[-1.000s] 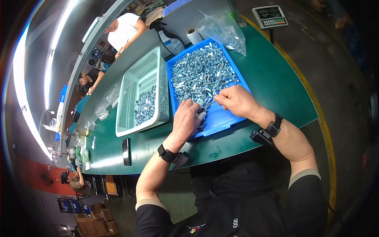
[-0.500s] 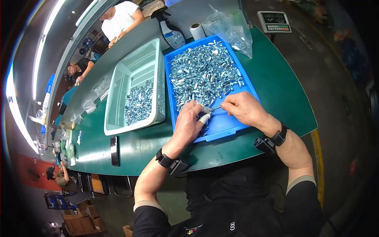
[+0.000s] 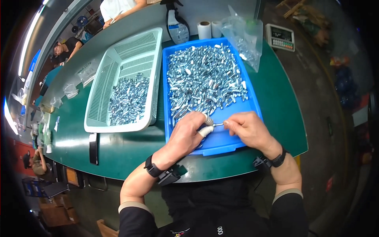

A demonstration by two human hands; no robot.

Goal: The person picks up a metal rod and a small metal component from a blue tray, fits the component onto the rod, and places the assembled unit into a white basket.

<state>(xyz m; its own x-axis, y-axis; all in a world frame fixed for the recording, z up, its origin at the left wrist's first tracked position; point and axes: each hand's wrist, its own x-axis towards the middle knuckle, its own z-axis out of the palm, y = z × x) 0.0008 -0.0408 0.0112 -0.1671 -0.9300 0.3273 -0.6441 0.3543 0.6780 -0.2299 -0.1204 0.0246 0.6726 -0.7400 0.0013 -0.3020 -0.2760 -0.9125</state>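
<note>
Over the near end of a blue tray [image 3: 256, 103], both hands meet at a thin silvery metal rod [image 3: 218, 125]. My left hand [image 3: 185, 133], with white wraps on two fingertips, is closed at the rod's left end on a small metal part, mostly hidden by the fingers. Thumb and forefinger of my right hand [image 3: 248, 128] pinch the rod's other end. Many small shiny metal pieces [image 3: 205, 77] fill the tray's far and middle parts. A few dark bits lie under my left hand, partly covered by it.
Left of the tray stands a pale green slotted basket [image 3: 91, 104] holding more metal pieces [image 3: 128, 100]. A phone [image 3: 93, 148], spray bottle [image 3: 176, 25], white rolls [image 3: 204, 30], plastic bag [image 3: 246, 39] and scale [image 3: 280, 37] are around. Other people work at the far left.
The whole view has shifted, with the basket and phone now further left. Both hands keep their pinch, and the rod between them lies more level.
</note>
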